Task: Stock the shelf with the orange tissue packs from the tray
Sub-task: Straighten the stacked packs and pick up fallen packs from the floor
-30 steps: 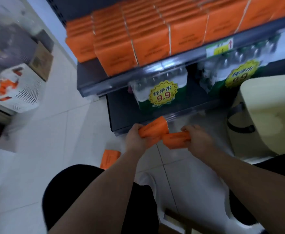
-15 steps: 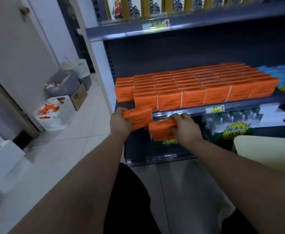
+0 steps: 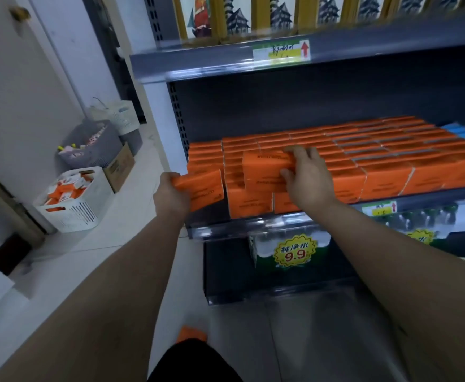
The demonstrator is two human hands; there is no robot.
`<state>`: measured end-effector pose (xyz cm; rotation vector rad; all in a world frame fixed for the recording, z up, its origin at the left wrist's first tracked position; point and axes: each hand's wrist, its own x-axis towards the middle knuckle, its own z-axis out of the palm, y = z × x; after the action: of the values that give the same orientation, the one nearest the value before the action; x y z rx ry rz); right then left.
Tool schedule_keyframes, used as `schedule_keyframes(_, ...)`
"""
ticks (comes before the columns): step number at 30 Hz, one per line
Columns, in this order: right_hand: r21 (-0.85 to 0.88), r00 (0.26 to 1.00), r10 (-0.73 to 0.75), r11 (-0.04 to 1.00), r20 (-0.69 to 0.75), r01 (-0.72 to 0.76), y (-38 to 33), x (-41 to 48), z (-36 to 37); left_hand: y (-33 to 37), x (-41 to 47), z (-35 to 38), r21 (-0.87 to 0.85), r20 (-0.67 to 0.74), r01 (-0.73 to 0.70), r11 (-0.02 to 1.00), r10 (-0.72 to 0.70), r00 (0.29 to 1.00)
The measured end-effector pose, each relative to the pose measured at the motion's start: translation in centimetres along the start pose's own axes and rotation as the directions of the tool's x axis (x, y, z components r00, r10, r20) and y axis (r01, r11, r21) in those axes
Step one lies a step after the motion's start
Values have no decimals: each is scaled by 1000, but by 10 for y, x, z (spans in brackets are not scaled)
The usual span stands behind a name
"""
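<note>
Dim, bluish indoor light is lying flat over everything, deep shadow is pooling under the upper shelf (image 3: 198,66), and wide-angle bending and blur are smearing the edges.

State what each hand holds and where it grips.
The left hand grips one orange tissue pack by its left end. The right hand grips a second orange pack by its right end, fingers on top.
</note>
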<state>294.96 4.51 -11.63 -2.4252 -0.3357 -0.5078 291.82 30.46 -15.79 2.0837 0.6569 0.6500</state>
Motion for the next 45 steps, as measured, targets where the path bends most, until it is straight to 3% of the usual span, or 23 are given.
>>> schedule_keyframes(6, 35, 998, 27, 999, -53, -26, -7, 51, 32, -18, 47, 27, 5, 25, 34, 999, -34, 999)
schedule_keyframes(11, 42, 1000, -22, 999, -1, 22, -4, 60, 60, -32, 66, 50, 35, 102, 18, 999, -21, 995)
schedule_keyframes(16, 84, 998, -18, 996, -65, 24, 2, 66, 67, -31, 79, 67, 17, 57, 21, 1000, -22, 998)
schedule_keyframes(29, 147, 999, -42, 988, -22, 45, 7, 80, 70, -26, 81, 93, -68, 66, 55, 996, -51, 997)
schedule_keyframes(32, 193, 996, -65, 978, -55, 74, -6, 82, 70, -20, 76, 79, -187, -20, 23, 982, -27, 999)
schedule_keyframes(35, 238, 993, -114, 964, -27, 117, -32, 83, 81, 3, 64, 55, -436, -126, -96, 895, 45, 991)
schedule_keyframes(37, 264, 990, -142, 955, 12, 134, -50, 81, 92, 14, 55, 36, -526, -54, -130, 841, 119, 991)
schedule_keyframes(40, 284, 977, -201, 943, 64, 176, -72, 75, 108, 8, 50, 13, -377, 128, -222, 899, 288, 949)
schedule_keyframes(43, 262, 968, -213, 950, 136, 172, -76, 67, 114, -9, 55, -1, -295, 144, -199, 935, 249, 958)
schedule_keyframes(45, 29, 951, -176, 984, 254, 174, -66, 60, 114, -21, 58, -6, -297, 153, -119, 947, 170, 974)
